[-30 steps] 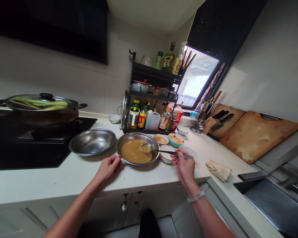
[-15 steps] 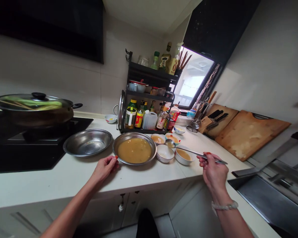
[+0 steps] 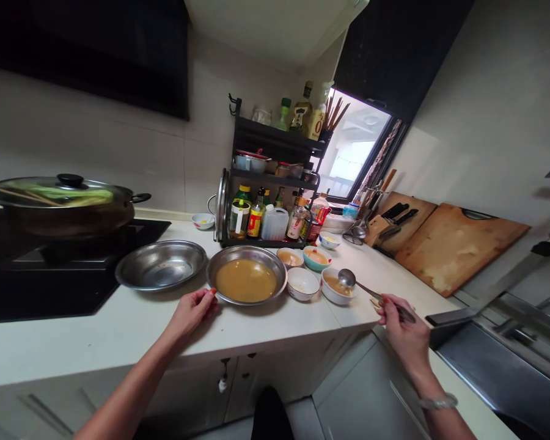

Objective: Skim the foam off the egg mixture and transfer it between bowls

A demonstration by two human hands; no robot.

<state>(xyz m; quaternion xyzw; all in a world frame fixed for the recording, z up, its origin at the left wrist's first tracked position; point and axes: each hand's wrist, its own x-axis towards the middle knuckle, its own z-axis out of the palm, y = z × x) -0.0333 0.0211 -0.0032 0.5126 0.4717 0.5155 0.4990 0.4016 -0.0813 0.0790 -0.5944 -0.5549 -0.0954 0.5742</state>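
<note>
My left hand [image 3: 197, 313] pinches the near left rim of a steel basin [image 3: 279, 292] that contains yellowish-brown soup [image 3: 245, 281]. In my right hand [image 3: 406, 327] is the handle of a steel ladle [image 3: 347, 278]. The ladle's head is over the right-hand white bowl [image 3: 337, 299], which has soup in it; whether it touches the soup I cannot tell. Left of that bowl stands a white bowl [image 3: 302, 286] with only a trace inside. Behind them are a teal-rimmed bowl [image 3: 318, 259] and another small bowl [image 3: 289, 257], both with soup.
An empty steel basin [image 3: 160, 266] sits left of the soup, beside a lidded pan [image 3: 68, 201] on the black stove. Behind is a rack [image 3: 275, 177] of bottles. To the right are a knife block [image 3: 379, 229], a cutting board [image 3: 458, 244] and the sink [image 3: 499, 373].
The ladle has moved right with my right hand, from above the whitish bowl and its neighbours to over the right-hand bowl, and its head has tipped. My left hand stays on the basin rim.
</note>
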